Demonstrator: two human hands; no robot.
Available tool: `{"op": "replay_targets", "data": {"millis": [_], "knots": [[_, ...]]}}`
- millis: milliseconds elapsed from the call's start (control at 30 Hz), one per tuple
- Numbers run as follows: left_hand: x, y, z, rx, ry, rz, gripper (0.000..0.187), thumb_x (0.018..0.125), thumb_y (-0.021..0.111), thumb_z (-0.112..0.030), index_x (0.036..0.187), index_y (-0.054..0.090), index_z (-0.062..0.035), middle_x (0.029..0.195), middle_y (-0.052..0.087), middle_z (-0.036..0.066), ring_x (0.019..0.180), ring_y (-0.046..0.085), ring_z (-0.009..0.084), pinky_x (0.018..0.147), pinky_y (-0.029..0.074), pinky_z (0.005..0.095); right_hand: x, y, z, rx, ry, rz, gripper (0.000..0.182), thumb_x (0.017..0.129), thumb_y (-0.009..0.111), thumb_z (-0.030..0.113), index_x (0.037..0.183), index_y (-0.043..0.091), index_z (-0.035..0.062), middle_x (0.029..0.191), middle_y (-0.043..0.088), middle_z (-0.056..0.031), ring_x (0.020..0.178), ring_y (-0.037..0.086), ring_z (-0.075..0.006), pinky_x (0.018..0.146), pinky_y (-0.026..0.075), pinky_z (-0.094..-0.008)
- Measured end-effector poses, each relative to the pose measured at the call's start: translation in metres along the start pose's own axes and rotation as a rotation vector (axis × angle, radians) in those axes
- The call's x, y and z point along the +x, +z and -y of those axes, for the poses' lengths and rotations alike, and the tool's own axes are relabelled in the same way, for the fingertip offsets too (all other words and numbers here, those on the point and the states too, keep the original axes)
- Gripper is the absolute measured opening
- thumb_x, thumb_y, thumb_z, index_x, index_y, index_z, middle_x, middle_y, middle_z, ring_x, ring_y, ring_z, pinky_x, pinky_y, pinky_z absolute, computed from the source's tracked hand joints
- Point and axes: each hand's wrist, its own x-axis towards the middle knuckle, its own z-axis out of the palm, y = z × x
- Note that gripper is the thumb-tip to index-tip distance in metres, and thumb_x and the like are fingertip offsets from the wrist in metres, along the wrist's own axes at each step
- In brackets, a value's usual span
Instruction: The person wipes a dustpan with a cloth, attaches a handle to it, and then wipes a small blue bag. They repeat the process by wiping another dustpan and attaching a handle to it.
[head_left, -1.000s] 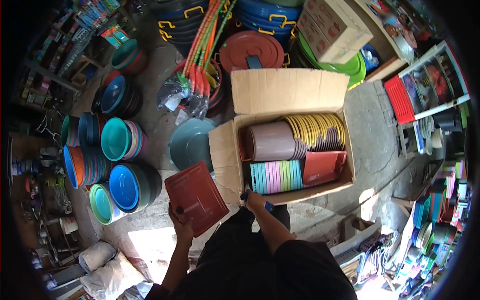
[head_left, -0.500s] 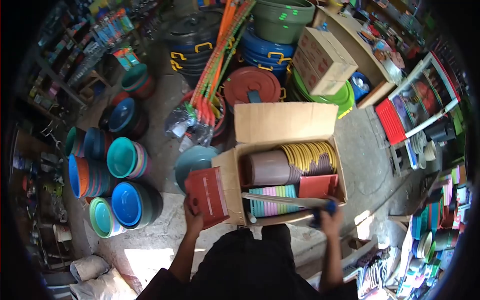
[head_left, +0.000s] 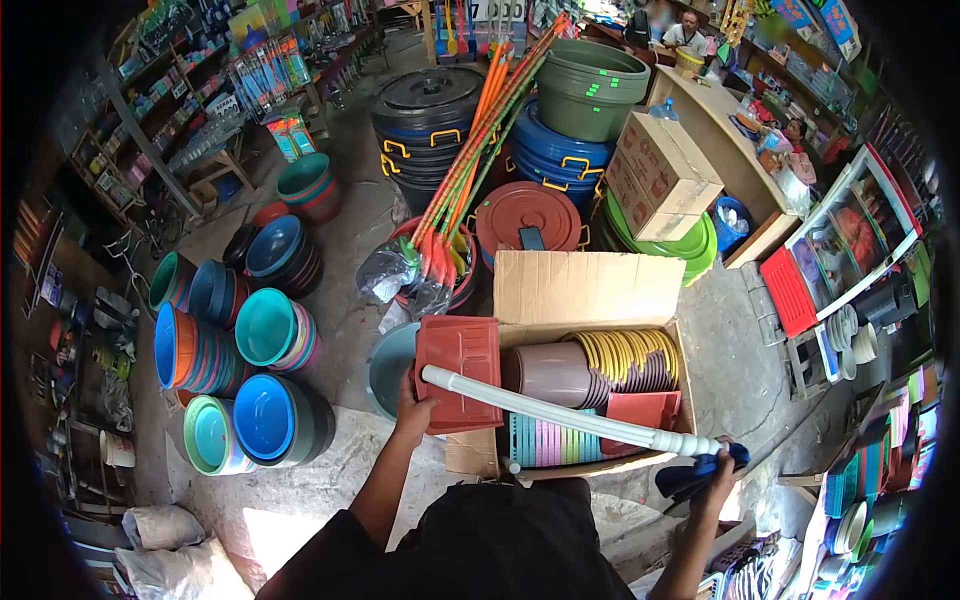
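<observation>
My left hand (head_left: 412,412) is closed on the left edge of a red, shallow plastic pan (head_left: 462,345). A white ridged tube (head_left: 570,420) slants across the front of the pan and over the open cardboard box (head_left: 590,290); its left end overlaps the pan near my fingers. My right hand (head_left: 714,487) is closed round the tube's other end together with a dark blue cloth (head_left: 688,480). Inside the box lie nested brown buckets (head_left: 550,375) with yellow rims, pastel slatted plastic pieces (head_left: 550,440) and another red plastic piece (head_left: 642,412).
Stacked coloured basins (head_left: 270,328) stand on the floor to the left. Beyond the box are a red lidded bin (head_left: 528,212), bundled orange and green poles (head_left: 490,130) and a closed carton (head_left: 660,170). Shelved goods (head_left: 870,480) line the right. A person (head_left: 686,38) sits far back.
The red pan has risen and moved right with my left hand. The tube's right end has swung outward and down with my right hand and the cloth. The view has tilted up.
</observation>
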Motion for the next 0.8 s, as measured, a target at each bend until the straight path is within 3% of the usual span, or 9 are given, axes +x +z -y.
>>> {"op": "replay_targets", "data": {"millis": [100, 333, 433, 500, 733, 800], "knots": [[-0.003, -0.002, -0.002, -0.035, -0.005, 0.015, 0.084, 0.070, 0.052, 0.013, 0.147, 0.027, -0.0088, 0.142, 0.041, 0.012, 0.131, 0.041, 0.0251, 0.106, 0.036, 0.0347, -0.007, 0.012, 0.004, -0.039, 0.028, 0.029, 0.029, 0.089, 0.055, 0.023, 0.108, 0.057, 0.0015, 0.089, 0.056, -0.0030, 0.078, 0.054, -0.0123, 0.069, 0.045, -0.0260], [-0.005, -0.012, 0.008, 0.099, 0.099, 0.082, 0.085, 0.069, 0.049, 0.017, 0.147, 0.028, -0.0097, 0.139, 0.043, 0.012, 0.132, 0.041, 0.0246, 0.109, 0.034, 0.0352, -0.012, 0.011, 0.030, -0.181, -0.156, 0.163, 0.024, 0.087, 0.054, 0.015, 0.107, 0.058, 0.0011, 0.092, 0.056, -0.0039, 0.083, 0.053, -0.0120, 0.075, 0.043, -0.0253], [-0.011, -0.011, 0.005, 0.105, 0.084, 0.080, 0.086, 0.069, 0.048, 0.021, 0.147, 0.028, -0.0102, 0.139, 0.043, 0.013, 0.132, 0.041, 0.0250, 0.110, 0.032, 0.0356, -0.022, 0.022, 0.045, -0.270, -0.300, 0.164, 0.025, 0.085, 0.057, 0.018, 0.103, 0.058, 0.0006, 0.092, 0.056, -0.0049, 0.082, 0.052, -0.0136, 0.077, 0.042, -0.0268], [-0.014, -0.013, 0.004, 0.259, 0.119, 0.057, 0.085, 0.071, 0.048, 0.020, 0.147, 0.026, -0.0105, 0.140, 0.042, 0.013, 0.132, 0.041, 0.0255, 0.110, 0.032, 0.0358, -0.026, 0.028, 0.047, -0.234, -0.285, 0.157, 0.026, 0.085, 0.057, 0.020, 0.102, 0.058, 0.0003, 0.091, 0.056, -0.0051, 0.082, 0.052, -0.0140, 0.077, 0.042, -0.0273], [-0.019, -0.020, 0.017, 0.252, 0.043, 0.003, 0.080, 0.074, 0.048, 0.017, 0.146, 0.024, -0.0096, 0.140, 0.041, 0.016, 0.130, 0.041, 0.0279, 0.110, 0.032, 0.0355, -0.038, 0.050, 0.043, -0.215, -0.411, 0.138, 0.030, 0.085, 0.057, 0.026, 0.100, 0.057, -0.0003, 0.089, 0.055, -0.0056, 0.082, 0.051, -0.0148, 0.078, 0.041, -0.0283], [-0.018, -0.029, 0.024, 0.335, 0.148, 0.008, 0.078, 0.075, 0.051, 0.013, 0.145, 0.023, -0.0080, 0.139, 0.040, 0.017, 0.130, 0.041, 0.0289, 0.109, 0.032, 0.0362, -0.041, 0.054, 0.038, -0.180, -0.390, 0.171, 0.030, 0.086, 0.055, 0.025, 0.103, 0.056, -0.0001, 0.093, 0.056, -0.0066, 0.086, 0.051, -0.0157, 0.081, 0.040, -0.0288]]}}
